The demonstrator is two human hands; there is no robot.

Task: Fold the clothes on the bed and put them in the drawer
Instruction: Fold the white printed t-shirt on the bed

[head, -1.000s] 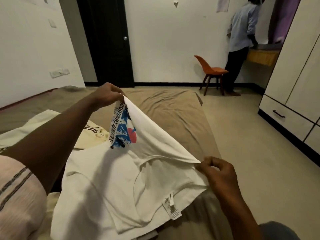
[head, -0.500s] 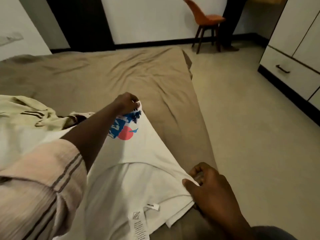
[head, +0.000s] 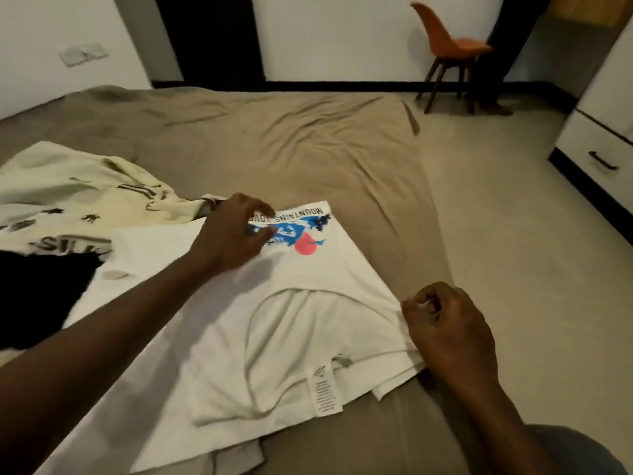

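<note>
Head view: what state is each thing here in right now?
white T-shirt: partly folded, flat on the bed
cream garment: crumpled, unfolded
drawer: closed
left hand: grips T-shirt's printed edge
right hand: pinches T-shirt's side edge

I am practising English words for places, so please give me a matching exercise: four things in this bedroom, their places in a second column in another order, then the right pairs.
1 white T-shirt
2 cream garment
3 orange chair
4 drawer

A on the floor by the far wall
B closed, at the right edge of view
C lying on the bed, in the middle of the view
D crumpled on the bed, at the left

Pairs: 1-C, 2-D, 3-A, 4-B
</note>
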